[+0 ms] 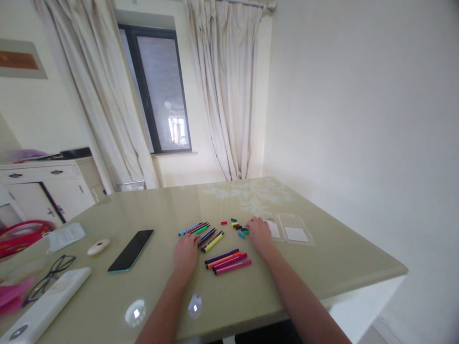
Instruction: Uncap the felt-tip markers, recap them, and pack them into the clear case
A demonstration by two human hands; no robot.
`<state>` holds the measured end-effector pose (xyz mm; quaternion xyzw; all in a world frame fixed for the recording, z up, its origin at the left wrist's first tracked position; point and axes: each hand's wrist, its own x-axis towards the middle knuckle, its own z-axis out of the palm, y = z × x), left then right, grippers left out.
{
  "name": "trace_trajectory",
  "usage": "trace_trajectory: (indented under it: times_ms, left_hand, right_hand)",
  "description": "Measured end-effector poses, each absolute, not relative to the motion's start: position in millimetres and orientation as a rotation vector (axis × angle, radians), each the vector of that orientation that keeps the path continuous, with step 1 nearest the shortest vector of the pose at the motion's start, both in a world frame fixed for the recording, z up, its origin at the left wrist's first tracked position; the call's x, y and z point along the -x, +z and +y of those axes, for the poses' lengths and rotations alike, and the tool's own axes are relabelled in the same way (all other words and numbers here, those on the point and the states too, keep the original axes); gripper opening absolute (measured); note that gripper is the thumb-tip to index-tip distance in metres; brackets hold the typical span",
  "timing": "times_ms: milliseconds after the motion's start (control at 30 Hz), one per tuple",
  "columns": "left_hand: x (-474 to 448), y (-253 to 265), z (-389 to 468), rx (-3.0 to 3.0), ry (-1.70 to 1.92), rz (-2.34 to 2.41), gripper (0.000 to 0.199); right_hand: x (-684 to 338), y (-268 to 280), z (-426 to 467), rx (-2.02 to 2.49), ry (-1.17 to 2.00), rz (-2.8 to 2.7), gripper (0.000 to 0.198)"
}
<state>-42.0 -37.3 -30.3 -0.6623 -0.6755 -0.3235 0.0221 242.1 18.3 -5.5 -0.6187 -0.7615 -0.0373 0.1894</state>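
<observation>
My left hand (185, 253) rests on the table, fingers bent together at the rear end of a dark blue marker (207, 237). Uncapped, that marker lies beside a brown marker and a yellow-green marker (213, 242). Just beyond are light blue, red and green markers (194, 229), also without caps. Nearer to me lie capped purple, orange and pink markers (233, 268). My right hand (260, 232) is closed at the loose caps, its fingertips by a green cap (246, 232); what they hold is hidden. A blue cap (241, 235) and a red cap (224, 223) lie around it.
An open clear plastic case (309, 234) lies right of my right hand. On the left are a phone (131, 251), a white oval object (98, 246), a face mask (67, 237), glasses (51, 275) and a long white device (50, 302). The wall borders the table's right side.
</observation>
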Motion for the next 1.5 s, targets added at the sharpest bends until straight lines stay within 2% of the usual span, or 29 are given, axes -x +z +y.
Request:
trace_trajectory:
  times_ms: [600, 1000, 1233, 1500]
  left_hand:
    - [44, -22, -38, 2.022, -0.97, -2.341, 0.025]
    - [49, -20, -37, 2.021, -0.92, -2.331, 0.023]
    - [49, -18, -38, 2.061, -1.056, -2.228, 0.019]
    - [40, -17, -35, 2.199, -1.381, -2.028, 0.023]
  right_hand:
    - [-242, -3, 20, 1.676, 0.017, -2.1, 0.021]
    - [-225, 5, 9, 1.343, 0.221, -2.252, 0.024]
    - [-218, 8, 4, 1.351, 0.07, -2.443, 0.021]
    - [-217, 4, 3, 1.202, 0.093, -2.496, 0.018]
